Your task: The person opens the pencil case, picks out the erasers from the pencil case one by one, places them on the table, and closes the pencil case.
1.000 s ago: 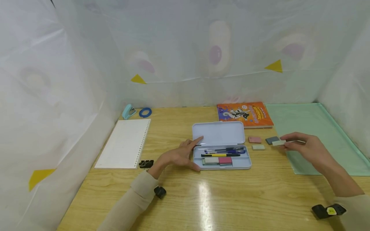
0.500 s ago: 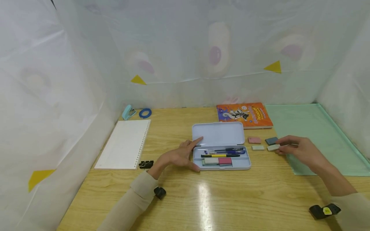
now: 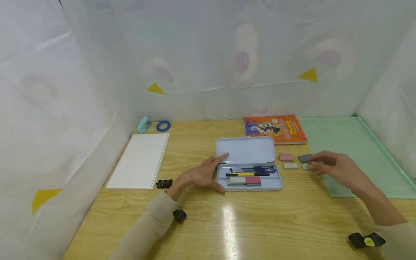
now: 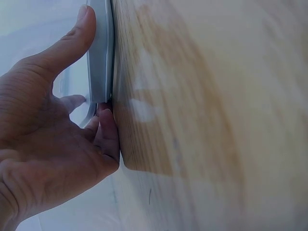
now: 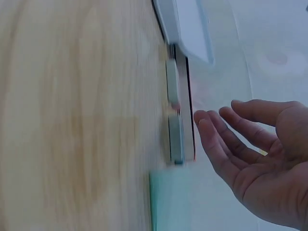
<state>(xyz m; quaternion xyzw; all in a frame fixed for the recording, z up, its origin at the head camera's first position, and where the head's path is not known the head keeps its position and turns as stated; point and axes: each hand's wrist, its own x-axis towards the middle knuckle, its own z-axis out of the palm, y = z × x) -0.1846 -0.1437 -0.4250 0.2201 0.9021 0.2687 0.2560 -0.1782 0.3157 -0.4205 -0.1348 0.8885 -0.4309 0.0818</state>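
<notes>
My left hand [image 3: 203,176] rests on the left side of an open pencil case [image 3: 276,186], its index finger extended on the lid and its thumb at the front corner. The left wrist view shows the thumb against the wall of the case [image 4: 102,57]. Several pens [image 3: 250,174], a white eraser [image 3: 237,181] and a pink eraser [image 3: 253,181] lie inside. My right hand [image 3: 339,169] holds nothing, its relaxed fingers just over a pale eraser [image 3: 306,167]. Close by lie a blue-grey eraser [image 3: 304,158], a pink eraser [image 3: 286,157] and another pale eraser [image 3: 290,166].
An orange book [image 3: 276,129] lies behind the pencil case. A green translucent folder [image 3: 351,144] lies on the right. Leftward are a white notepad [image 3: 138,160], a black binder clip [image 3: 164,184], a light-blue stapler [image 3: 144,125] and a blue tape ring [image 3: 163,126]. Sheeting [image 3: 201,54] encloses the table.
My right hand has lowered the pale eraser to the table in front of the blue-grey one and let go of it. My left hand has stayed on the pencil case.
</notes>
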